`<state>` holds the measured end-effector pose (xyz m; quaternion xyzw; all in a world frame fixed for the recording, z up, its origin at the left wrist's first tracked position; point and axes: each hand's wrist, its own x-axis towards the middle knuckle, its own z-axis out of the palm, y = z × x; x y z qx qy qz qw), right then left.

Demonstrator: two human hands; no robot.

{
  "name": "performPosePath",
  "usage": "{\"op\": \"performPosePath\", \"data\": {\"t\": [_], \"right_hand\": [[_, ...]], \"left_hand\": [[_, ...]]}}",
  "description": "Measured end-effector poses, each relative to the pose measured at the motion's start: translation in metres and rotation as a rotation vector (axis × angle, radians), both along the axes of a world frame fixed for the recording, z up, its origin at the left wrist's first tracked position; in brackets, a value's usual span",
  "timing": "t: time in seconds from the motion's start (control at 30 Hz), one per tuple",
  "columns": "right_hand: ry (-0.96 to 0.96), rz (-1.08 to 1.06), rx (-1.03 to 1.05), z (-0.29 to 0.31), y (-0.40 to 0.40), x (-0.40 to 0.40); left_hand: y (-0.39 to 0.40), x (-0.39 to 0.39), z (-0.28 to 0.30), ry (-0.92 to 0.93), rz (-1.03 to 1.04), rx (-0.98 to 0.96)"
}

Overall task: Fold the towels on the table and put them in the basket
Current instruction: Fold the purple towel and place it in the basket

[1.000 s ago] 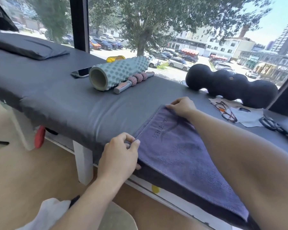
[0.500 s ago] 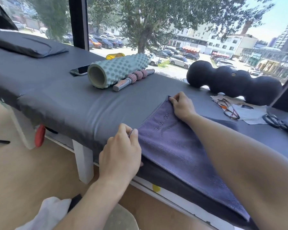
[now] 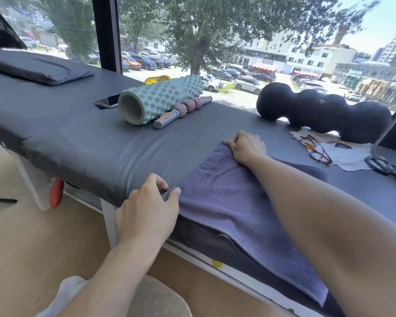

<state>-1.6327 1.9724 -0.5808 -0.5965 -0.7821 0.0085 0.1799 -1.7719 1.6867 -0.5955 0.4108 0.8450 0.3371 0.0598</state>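
Since a second ago my right hand [image 3: 246,147] has drawn the far corner of the towel [image 3: 233,202] a little nearer and rightward, and the left edge now runs straighter between my two hands. My left hand [image 3: 148,211] pinches the near-left corner, thumb on top and fingers [image 3: 157,180] curled under the cloth, right at the near edge of the worktop [image 3: 89,138]. My right hand's fingers are curled on the far-left corner, gripping it. The towel lies flat on the worktop, its near long edge hanging over the padded front edge toward the right, its printed lettering running along the left edge. Left of the towel the worktop is bare as far as the roller [image 3: 156,99] and the massage stick [image 3: 181,110] just beside it. A phone [image 3: 106,101] lies behind the roller. Far right sit a black peanut roller [image 3: 325,110] and glasses [image 3: 316,148], apart from the towel.
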Motion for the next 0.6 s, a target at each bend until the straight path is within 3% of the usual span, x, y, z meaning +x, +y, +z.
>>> {"op": "performPosePath", "data": {"t": [0.13,0.27,0.5,0.6], "right_hand": [[-0.029,0.052,-0.036,0.008,-0.005,0.023],[-0.105,-0.009,-0.128,0.02,-0.008,0.067],[-0.466,-0.124,-0.392,0.05,-0.023,0.147],[-0.504,-0.113,-0.423,0.056,-0.03,0.173]], "left_hand": [[0.0,0.009,0.008,0.107,-0.051,-0.104],[0.003,0.012,0.013,0.061,-0.105,-0.119],[0.016,-0.005,0.002,-0.197,-0.084,0.151],[0.017,-0.01,0.0,-0.216,-0.064,0.217]]}}
